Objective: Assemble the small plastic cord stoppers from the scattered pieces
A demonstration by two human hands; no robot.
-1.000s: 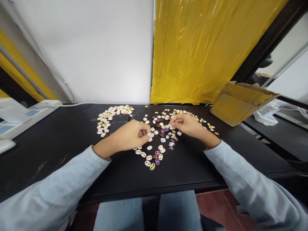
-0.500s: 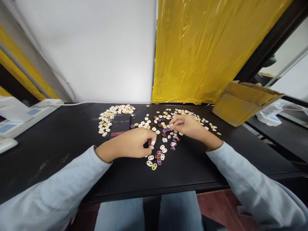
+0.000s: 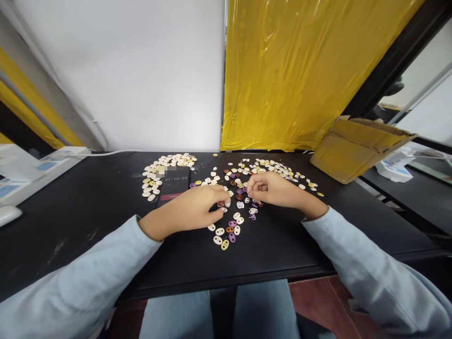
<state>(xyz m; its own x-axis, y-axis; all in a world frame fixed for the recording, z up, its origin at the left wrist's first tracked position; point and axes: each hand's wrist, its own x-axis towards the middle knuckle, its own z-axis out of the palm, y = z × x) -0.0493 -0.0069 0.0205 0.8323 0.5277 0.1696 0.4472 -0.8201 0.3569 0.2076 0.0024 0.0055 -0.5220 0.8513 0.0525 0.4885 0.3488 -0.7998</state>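
My left hand (image 3: 194, 207) is closed in a pinch, with a small white oval piece (image 3: 224, 210) between thumb and fingertips. A white band wraps one of its fingers. To the right, my right hand (image 3: 273, 189) has its fingers curled together over scattered pieces; whatever they hold is hidden. Below my hands lies a loose cluster of oval two-hole pieces in white, purple, brown and yellow, among them a yellow piece (image 3: 225, 245) and a purple piece (image 3: 232, 238). A pale piece (image 3: 240, 205) rests between the hands.
A phone (image 3: 175, 179) showing a timer lies beside a pile of white oval pieces (image 3: 150, 181). Another pile (image 3: 270, 165) sits behind my right hand. At the right stands a cardboard box (image 3: 348, 153); white devices (image 3: 38, 174) occupy the left. A wall and yellow sheeting bound the black table (image 3: 268, 254).
My left hand has lifted slightly with the white piece in its pinch. The right hand's fingers have curled in more and shifted a little. The view has turned slightly.
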